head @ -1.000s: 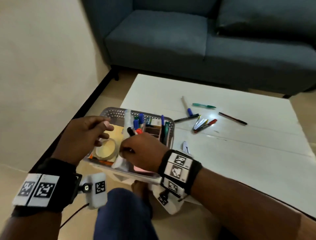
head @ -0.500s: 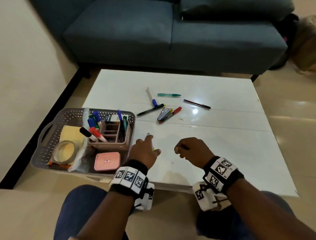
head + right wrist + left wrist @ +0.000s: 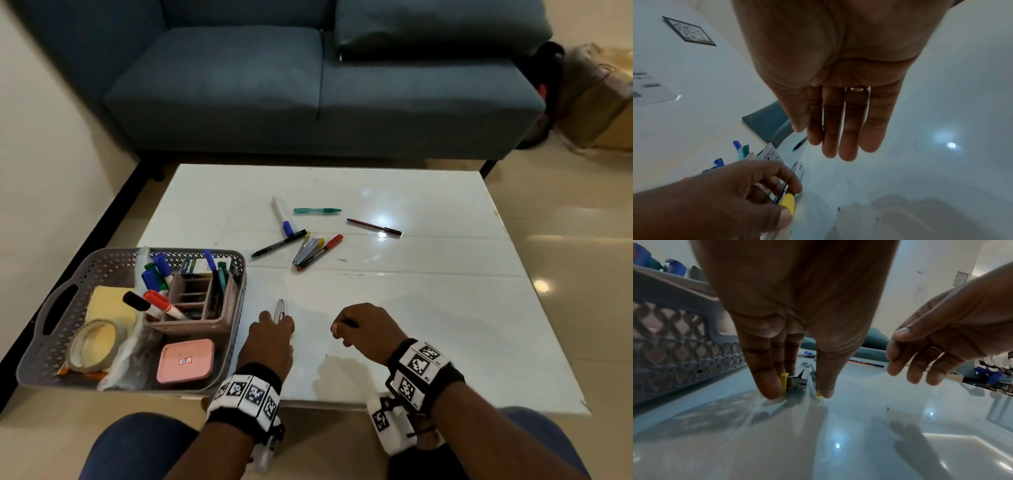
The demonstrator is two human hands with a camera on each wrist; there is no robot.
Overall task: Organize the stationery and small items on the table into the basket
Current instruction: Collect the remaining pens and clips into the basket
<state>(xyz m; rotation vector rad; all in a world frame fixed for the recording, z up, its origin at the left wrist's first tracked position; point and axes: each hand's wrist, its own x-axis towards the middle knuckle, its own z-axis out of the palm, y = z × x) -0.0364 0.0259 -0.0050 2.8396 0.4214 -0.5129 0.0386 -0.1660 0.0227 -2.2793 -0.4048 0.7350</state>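
Observation:
A silver stapler with yellow ends [image 3: 280,308] lies on the white table [image 3: 428,308], just right of the grey basket [image 3: 113,255]. My left hand [image 3: 274,329] pinches the stapler [image 3: 801,378] at its near end between thumb and fingers, and it still rests on the tabletop. My right hand [image 3: 356,329] hovers beside it, fingers relaxed and holding nothing [image 3: 838,138]. Farther back lie a blue-capped marker [image 3: 281,216], a green pen [image 3: 317,210], a dark red pen [image 3: 373,226], a black pen [image 3: 279,243] and a red marker [image 3: 322,251].
The basket holds a pink box [image 3: 185,359], a tape roll [image 3: 94,342], yellow notes, markers and a brown organiser [image 3: 195,301]. A blue sofa [image 3: 308,85] stands behind the table. My knees sit under the table's near edge. A second small stapler [image 3: 306,248] lies among the pens.
Both hands have left the basket and moved right onto the table. My left hand has closed on the stapler; in the last half second little has moved.

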